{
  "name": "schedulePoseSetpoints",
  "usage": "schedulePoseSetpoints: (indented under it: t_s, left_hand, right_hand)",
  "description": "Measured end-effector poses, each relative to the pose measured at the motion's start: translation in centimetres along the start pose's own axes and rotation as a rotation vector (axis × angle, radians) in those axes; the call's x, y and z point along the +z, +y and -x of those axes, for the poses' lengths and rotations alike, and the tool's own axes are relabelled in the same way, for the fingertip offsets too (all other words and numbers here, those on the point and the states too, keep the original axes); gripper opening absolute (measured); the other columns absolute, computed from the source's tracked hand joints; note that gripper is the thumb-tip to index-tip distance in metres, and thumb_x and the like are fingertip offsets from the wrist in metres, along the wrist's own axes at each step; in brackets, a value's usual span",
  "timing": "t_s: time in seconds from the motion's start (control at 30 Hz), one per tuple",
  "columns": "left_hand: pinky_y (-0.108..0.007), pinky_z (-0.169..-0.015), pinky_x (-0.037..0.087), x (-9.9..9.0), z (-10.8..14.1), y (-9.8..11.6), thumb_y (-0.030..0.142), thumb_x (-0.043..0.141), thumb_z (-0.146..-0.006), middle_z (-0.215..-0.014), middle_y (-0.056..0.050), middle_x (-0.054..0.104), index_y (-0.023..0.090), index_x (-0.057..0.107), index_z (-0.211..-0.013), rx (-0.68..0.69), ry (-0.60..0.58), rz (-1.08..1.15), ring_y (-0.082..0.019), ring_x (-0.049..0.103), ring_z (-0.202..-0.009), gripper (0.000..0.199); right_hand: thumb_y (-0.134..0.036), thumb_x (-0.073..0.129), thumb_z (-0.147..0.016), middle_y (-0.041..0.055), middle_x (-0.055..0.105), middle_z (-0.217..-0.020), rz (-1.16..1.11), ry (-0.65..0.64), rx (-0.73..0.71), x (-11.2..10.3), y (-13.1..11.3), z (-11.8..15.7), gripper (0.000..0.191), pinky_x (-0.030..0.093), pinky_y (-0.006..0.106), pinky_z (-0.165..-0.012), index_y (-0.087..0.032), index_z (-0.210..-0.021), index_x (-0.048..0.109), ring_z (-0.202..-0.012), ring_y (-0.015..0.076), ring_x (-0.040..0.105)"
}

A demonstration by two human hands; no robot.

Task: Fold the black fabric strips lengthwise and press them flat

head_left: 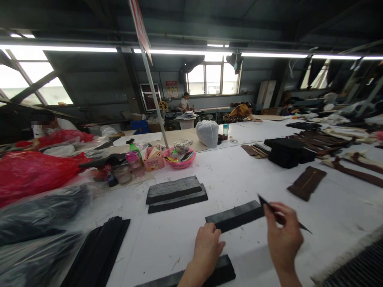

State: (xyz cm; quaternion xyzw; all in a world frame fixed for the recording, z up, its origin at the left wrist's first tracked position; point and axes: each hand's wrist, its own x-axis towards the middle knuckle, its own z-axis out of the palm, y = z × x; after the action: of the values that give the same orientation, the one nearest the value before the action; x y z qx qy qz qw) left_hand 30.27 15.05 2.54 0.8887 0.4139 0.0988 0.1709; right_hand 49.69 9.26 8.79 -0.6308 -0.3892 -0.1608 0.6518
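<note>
My right hand (284, 231) pinches a thin black fabric strip (263, 202) above the table, its pointed ends sticking out on both sides of the fingers. Below and left of it, a flat black strip with a greyish upper band (235, 215) lies on the white table. My left hand (206, 249) is curled closed at this strip's near left edge; its fingertips are hidden, so what they hold cannot be made out. Under my left forearm lies another black strip (223, 271). Two overlapping black pieces (176, 191) rest farther back, to the left.
A stack of long black strips (95, 251) lies at left beside plastic-wrapped bundles (38, 223). Behind are a pink basket (179, 161) of tools, a pole (154, 95) and a white bag (207, 133). To the right are black blocks (284, 153) and a brown piece (307, 182).
</note>
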Motion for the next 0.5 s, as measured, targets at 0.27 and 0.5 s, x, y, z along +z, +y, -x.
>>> schedulePoseSetpoints:
  t_s: [0.27,0.5]
  left_hand:
    - [-0.028,-0.082,0.047,-2.6,8.0,3.4,0.037,0.058,-0.086,-0.101,-0.009,0.066,0.013,0.063,-0.108,-0.062,-0.049,1.389,-0.019,0.061,-0.093,0.033]
    - [-0.022,-0.075,0.046,-2.3,12.2,3.0,0.027,0.048,-0.092,-0.092,-0.005,0.068,0.019,0.068,-0.101,-0.048,-0.01,1.138,-0.014,0.06,-0.083,0.023]
  right_hand:
    - [-0.017,0.055,-0.085,0.0101,0.052,-0.123,0.07,-0.656,-0.285,-3.8,-3.8,13.4,0.007,0.044,0.045,-0.091,-0.022,-0.089,0.054,-0.114,0.0264,0.05]
    - [-0.032,0.069,-0.076,0.0037,0.064,-0.098,-0.049,-1.188,-0.012,-6.6,-3.0,11.4,0.033,0.048,0.044,-0.091,-0.025,-0.099,0.046,-0.1,0.0239,0.06]
